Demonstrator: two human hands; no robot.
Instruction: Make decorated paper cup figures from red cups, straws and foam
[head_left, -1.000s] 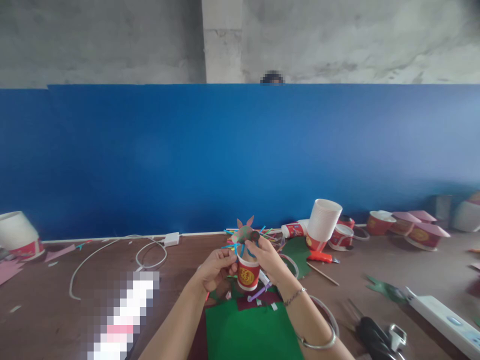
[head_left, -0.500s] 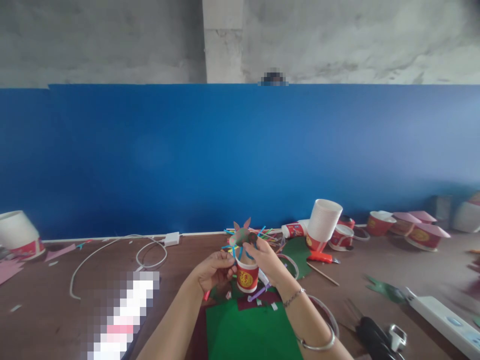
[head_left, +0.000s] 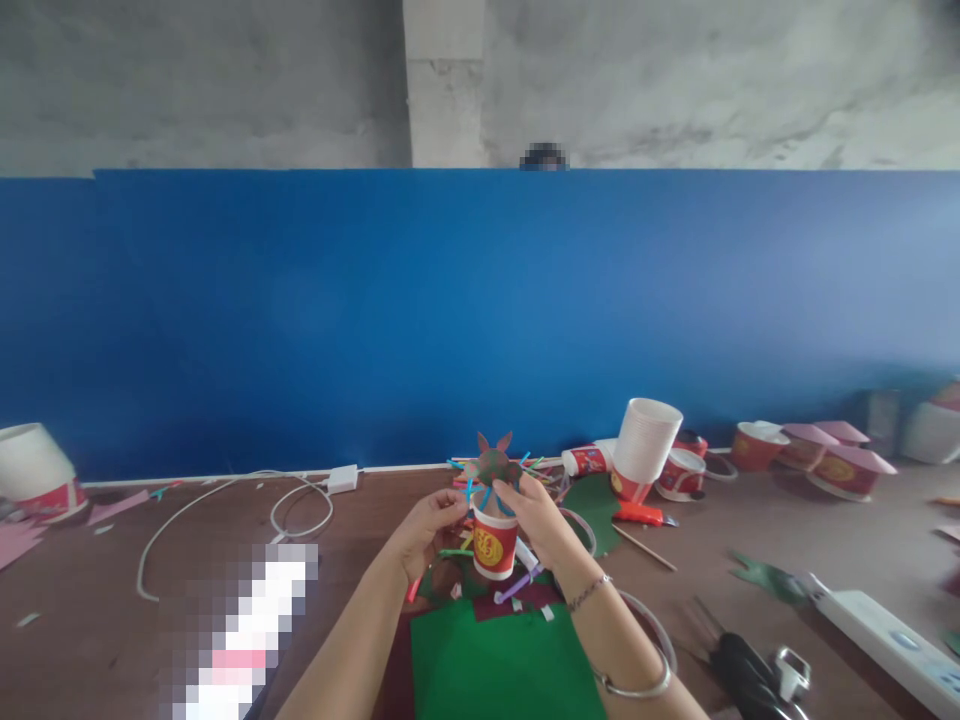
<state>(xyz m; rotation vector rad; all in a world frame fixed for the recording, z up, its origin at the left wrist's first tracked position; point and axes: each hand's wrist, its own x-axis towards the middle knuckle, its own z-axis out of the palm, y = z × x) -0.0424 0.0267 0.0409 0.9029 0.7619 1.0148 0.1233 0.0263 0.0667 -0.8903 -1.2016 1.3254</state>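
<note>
A red-and-white paper cup (head_left: 493, 545) with a yellow emblem stands in front of me, tilted a little. Over its mouth is a dark paper cut-out (head_left: 493, 464) with two pointed ears, and several blue straw pieces (head_left: 485, 498) poke out around it. My left hand (head_left: 429, 532) pinches the end of a blue straw at the cup's left side. With the thumb in front, my right hand (head_left: 538, 520) grips the cut-out at the cup's right rim; its other fingers are mostly hidden. A green sheet (head_left: 502, 660) lies below the cup.
Coloured straws lie behind and around the cup. To the right are stacked white cups (head_left: 651, 440), a red utility knife (head_left: 641, 513), a wooden stick (head_left: 645, 547), scissors (head_left: 739, 665) and a white power strip (head_left: 889, 640). A white cable (head_left: 142, 555) loops at left. A blue partition (head_left: 375, 320) stands behind.
The cut-out has turned more upright and shifted slightly right. My left fingers have moved up a little along the cup's side, and the cup has turned slightly.
</note>
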